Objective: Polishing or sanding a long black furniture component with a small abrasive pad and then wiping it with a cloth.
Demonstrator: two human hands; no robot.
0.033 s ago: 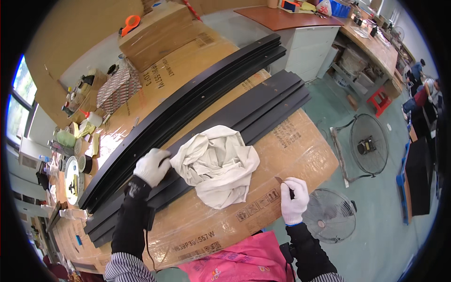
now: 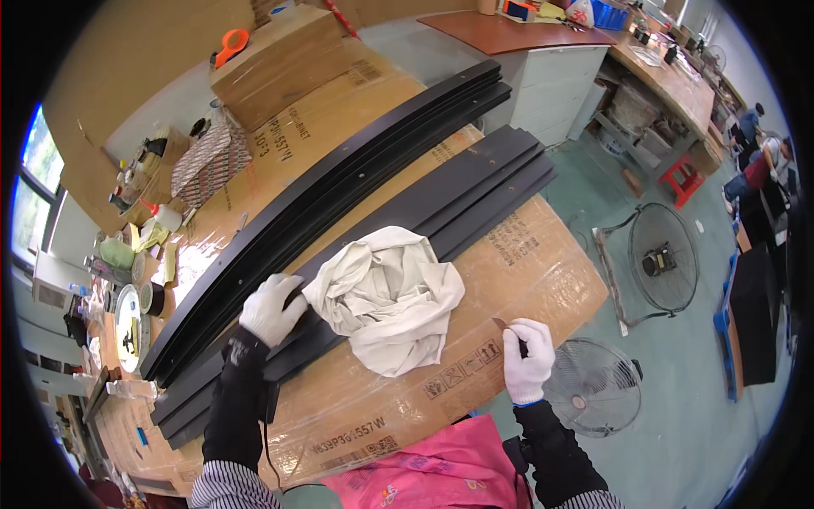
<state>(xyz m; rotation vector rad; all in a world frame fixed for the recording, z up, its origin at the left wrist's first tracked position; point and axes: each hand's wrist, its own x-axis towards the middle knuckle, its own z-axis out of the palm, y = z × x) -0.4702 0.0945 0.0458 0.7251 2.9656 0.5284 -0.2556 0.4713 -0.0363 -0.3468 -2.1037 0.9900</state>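
My left hand (image 2: 272, 310), in a white glove, rests on the stack of flat black strips (image 2: 475, 174), its fingers slightly bent and the thumb apart. Beside its fingertips lies a bundled off-white cloth (image 2: 386, 297), partly over the strips and partly on the cardboard. My right hand (image 2: 529, 360), also gloved, is closed above the cardboard's near right part. Between its thumb and fingers it pinches a small thin brown piece (image 2: 498, 323); most of that piece is hidden in the grip. Farther away, long curved black strips (image 2: 360, 161) lie alongside the flat ones.
Brown cardboard (image 2: 339, 433) covers the worktable. Bottles, a white-and-red squeeze bottle (image 2: 167, 216) and a round white dish (image 2: 129, 318) crowd the left side. A large box (image 2: 280, 68) with an orange tape dispenser (image 2: 231, 47) stands at the back. Two fans (image 2: 593, 386) stand at the right.
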